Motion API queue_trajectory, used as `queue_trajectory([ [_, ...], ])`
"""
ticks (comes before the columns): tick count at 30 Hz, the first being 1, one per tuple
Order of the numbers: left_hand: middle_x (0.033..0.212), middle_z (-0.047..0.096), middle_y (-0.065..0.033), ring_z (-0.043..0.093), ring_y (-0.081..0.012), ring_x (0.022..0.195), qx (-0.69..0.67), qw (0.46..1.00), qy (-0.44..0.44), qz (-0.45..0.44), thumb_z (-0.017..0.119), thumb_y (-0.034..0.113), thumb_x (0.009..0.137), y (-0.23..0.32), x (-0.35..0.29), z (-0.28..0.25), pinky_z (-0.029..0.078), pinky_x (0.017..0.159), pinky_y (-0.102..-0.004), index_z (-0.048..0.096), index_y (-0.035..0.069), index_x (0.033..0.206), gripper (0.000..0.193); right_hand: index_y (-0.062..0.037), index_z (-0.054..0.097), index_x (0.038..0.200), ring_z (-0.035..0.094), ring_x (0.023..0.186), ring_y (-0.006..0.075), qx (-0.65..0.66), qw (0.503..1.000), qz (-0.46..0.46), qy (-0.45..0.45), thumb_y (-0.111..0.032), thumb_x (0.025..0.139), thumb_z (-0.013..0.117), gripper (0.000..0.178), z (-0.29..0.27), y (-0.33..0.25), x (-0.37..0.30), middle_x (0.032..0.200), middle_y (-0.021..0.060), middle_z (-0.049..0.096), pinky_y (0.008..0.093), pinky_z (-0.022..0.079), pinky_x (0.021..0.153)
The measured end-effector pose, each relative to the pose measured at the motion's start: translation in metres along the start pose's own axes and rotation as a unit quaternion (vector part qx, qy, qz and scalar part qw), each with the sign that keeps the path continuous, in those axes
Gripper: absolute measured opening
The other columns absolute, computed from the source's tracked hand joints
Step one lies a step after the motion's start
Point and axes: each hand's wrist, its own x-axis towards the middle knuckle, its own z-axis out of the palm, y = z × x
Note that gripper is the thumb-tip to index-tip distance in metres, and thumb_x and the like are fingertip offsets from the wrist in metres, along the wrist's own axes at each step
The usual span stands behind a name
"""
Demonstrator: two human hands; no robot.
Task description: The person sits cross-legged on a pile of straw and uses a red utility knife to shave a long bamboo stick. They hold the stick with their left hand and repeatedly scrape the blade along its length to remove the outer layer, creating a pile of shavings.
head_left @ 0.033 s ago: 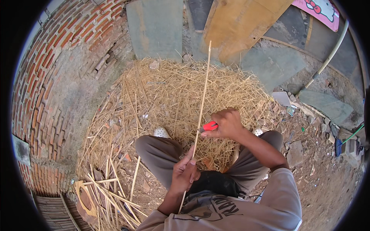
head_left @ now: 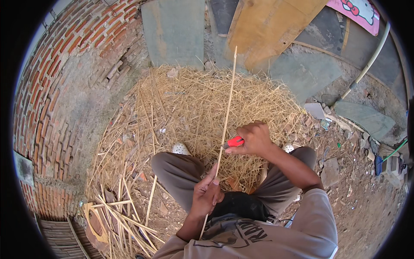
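A long, thin bamboo strip (head_left: 229, 100) rises from my lap toward the boards at the back, leaning slightly right at its top. My left hand (head_left: 207, 193) is closed round its lower part, thumb along the strip. In my right hand (head_left: 254, 139) is a red utility knife (head_left: 235, 141), gripped with the thumb below it. Its blade end meets the strip's right side, a little above my left hand; the exact contact is too small to make out.
A wide heap of pale shavings (head_left: 194, 108) lies before my feet. Several bamboo strips (head_left: 129, 220) are piled at lower left beside a piece of cardboard (head_left: 95, 222). A brick wall (head_left: 56, 112) stands left, boards (head_left: 172, 34) lean at the back, and rubble lies right.
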Motion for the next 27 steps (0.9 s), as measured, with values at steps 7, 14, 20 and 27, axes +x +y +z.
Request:
queue_trajectory([
  [7,0.054,0.034,0.0042,0.030,-0.0045,0.045,0.025,1.000,0.001,-0.010,0.043,0.012,0.103,-0.010,-0.003,-0.004,0.033,0.046,-0.0226,0.033,0.012,0.149,0.047,-0.0104,0.053,0.055,0.053,0.043,0.0254,-0.050,0.998,0.046,-0.006,-0.075,0.066,0.066,0.067,0.005,0.020,0.004,0.046,0.0056,0.048,0.0371,0.041,0.044],
  [14,0.059,0.035,0.0058,0.033,-0.0030,0.049,0.078,0.997,-0.022,-0.018,0.043,0.009,0.102,-0.025,-0.018,-0.013,0.033,0.047,-0.0205,0.035,0.012,0.148,0.047,-0.0107,0.058,0.058,0.055,0.043,0.0257,-0.106,0.974,0.191,-0.060,-0.077,0.073,0.057,0.068,0.007,0.067,0.018,0.046,0.0073,0.051,0.0383,0.043,0.044],
  [20,0.059,0.032,0.0073,0.029,-0.0032,0.048,0.137,0.989,-0.039,-0.049,0.045,0.009,0.102,-0.027,-0.035,-0.014,0.030,0.047,-0.0213,0.034,0.010,0.149,0.048,-0.0114,0.065,0.064,0.059,0.047,0.0269,-0.172,0.967,0.187,-0.008,-0.076,0.078,0.053,0.068,0.002,0.128,0.022,0.048,0.0092,0.055,0.0393,0.046,0.046],
  [27,0.062,0.035,0.0099,0.031,-0.0006,0.052,0.210,0.975,-0.027,-0.064,0.047,0.009,0.101,-0.022,-0.062,-0.023,0.026,0.047,-0.0193,0.039,0.009,0.147,0.046,-0.0119,0.068,0.070,0.062,0.055,0.0296,-0.203,0.951,0.233,0.001,-0.076,0.078,0.053,0.066,-0.001,0.164,0.025,0.054,0.0112,0.060,0.0417,0.049,0.052],
])
